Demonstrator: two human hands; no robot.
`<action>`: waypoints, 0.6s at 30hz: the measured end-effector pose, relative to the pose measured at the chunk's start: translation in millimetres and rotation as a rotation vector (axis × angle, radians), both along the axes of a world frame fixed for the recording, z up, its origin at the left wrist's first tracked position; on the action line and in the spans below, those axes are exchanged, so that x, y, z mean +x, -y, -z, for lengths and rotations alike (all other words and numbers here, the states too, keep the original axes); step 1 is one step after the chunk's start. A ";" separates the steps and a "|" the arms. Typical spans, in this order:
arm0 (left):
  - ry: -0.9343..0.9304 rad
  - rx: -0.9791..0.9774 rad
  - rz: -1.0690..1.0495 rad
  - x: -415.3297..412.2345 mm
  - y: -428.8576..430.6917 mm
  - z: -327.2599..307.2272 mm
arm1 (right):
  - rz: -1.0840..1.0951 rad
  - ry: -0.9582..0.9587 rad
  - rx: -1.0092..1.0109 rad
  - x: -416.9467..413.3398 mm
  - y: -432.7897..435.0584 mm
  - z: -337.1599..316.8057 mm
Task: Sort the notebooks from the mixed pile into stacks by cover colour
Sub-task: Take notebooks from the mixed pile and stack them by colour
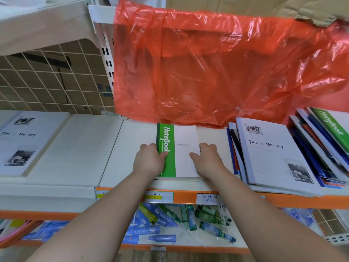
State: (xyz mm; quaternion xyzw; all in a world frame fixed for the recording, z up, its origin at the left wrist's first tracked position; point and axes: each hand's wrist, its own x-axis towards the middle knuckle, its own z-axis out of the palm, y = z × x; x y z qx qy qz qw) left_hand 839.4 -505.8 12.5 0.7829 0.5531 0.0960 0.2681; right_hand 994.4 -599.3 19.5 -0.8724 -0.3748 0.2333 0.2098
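At 12 o'clock: orange plastic bag (217,69) hung over back of shelf (132,140), which ran white across mid-frame.
At 3 o'clock: mixed pile (321,148) lay fanned, photo-cover book on top.
At 9 o'clock: white notebook (18,140) lay flat.
At centre: green notebook (177,148) lay flat atop thin stack near shelf front.
Its spine edge was gripped by left hand (149,159), its opposite edge by right hand (207,159), thumbs on cover.
At 6 o'clock: bottles (170,218) lay loose, one level down.
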 end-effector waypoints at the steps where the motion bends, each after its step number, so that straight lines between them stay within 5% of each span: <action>1: 0.001 -0.004 0.001 0.0 -0.7 1.7 | 0.000 -0.001 0.000 0.1 -0.2 0.7; 18: 0.025 -0.084 0.014 0.7 -5.6 7.8 | 0.020 -0.033 -0.010 1.0 -2.7 2.2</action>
